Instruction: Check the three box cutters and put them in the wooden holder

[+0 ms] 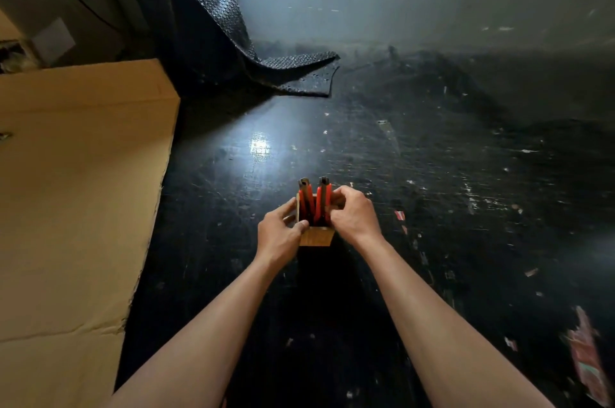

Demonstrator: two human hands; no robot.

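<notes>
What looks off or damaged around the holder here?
Nothing wrong at the wooden holder: two red box cutters stand upright in it, both hands on it. A third cutter is not visible. Around it, the black work surface is scuffed with scraps, and the bubble wrap lies crumpled.

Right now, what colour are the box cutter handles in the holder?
Red, with dark metal tips: box cutters in the wooden holder, head view.
</notes>
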